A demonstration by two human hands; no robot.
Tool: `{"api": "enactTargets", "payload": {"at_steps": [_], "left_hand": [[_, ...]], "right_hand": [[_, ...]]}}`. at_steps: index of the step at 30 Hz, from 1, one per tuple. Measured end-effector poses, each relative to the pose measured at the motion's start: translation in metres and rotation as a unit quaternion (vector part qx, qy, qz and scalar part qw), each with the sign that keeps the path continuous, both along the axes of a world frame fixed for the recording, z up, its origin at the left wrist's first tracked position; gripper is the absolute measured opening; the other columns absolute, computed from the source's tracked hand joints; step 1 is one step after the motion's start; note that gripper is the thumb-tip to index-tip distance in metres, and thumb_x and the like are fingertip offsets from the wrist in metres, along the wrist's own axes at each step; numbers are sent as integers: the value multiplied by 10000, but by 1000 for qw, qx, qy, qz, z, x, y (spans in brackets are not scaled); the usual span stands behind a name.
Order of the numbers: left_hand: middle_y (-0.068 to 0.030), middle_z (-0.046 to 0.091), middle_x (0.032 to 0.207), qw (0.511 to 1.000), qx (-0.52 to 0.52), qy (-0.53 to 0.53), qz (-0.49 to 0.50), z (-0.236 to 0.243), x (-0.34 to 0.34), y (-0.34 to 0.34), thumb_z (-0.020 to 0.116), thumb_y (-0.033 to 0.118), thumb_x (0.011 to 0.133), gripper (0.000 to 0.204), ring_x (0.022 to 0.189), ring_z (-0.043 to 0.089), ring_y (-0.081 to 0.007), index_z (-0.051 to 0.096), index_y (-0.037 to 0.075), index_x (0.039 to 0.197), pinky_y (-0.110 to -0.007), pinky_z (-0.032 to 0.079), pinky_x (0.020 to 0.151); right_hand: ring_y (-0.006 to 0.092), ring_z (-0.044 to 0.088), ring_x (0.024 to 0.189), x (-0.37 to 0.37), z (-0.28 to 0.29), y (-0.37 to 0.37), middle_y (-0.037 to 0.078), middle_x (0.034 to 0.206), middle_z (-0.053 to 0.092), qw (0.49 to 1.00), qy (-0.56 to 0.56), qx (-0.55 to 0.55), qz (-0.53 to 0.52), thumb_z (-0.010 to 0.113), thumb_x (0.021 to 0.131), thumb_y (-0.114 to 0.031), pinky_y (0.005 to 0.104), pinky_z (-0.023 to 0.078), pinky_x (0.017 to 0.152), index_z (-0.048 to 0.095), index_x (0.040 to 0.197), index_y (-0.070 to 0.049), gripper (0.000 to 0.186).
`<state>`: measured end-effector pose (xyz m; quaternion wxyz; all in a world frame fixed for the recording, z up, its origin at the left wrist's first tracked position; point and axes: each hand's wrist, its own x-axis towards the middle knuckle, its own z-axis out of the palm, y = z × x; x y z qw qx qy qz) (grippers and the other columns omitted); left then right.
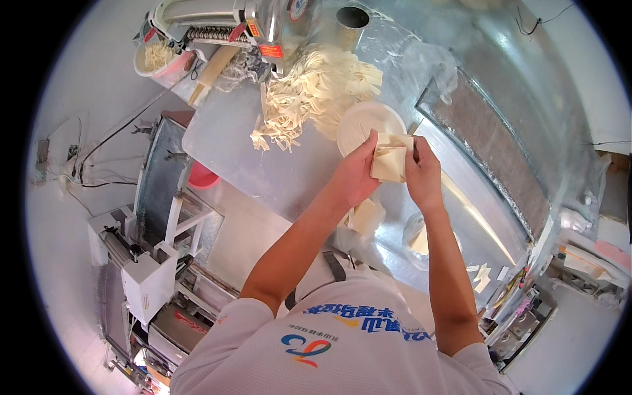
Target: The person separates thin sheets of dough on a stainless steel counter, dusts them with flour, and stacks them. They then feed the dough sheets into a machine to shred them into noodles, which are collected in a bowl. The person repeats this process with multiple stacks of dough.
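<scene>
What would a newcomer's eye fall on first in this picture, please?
Probably the big heap of pale, noodle-like strips on the table, upper middle. Next, to its lower right, the left hand and right hand hold pale squarish sheets between them. The bright red basin beyond the table's left edge also stands out.

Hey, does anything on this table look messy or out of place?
Mildly, yes. A few pale scraps lie scattered at the table's near right end, away from the held dough sheets, and crumpled clear plastic lies loose right of the noodle heap. Nothing looks clearly damaged.
</scene>
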<state>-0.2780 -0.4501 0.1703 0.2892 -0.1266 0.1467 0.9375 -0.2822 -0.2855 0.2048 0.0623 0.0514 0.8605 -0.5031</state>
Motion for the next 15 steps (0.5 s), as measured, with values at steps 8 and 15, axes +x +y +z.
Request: {"api": "enactTargets", "payload": {"at_steps": [8,15], "left_hand": [[-92,610,1434,999,-36,-20,-18,8,-5,3,464,449,1152,540,1306,613,-245,478,57,1523,-429,505,1101],[-129,718,1231,881,-450,142,-46,-34,-23,2,609,345,1103,422,1143,697,-268,640,7,1354,-405,561,979]], "right_hand": [[339,716,809,3,22,-12,198,967,740,996,47,78,-3,734,1010,-220,410,568,766,624,1240,-4,334],[271,703,731,31,4,27,174,883,726,994,35,36,-94,695,1039,-202,382,567,715,625,1212,14,285]]}}
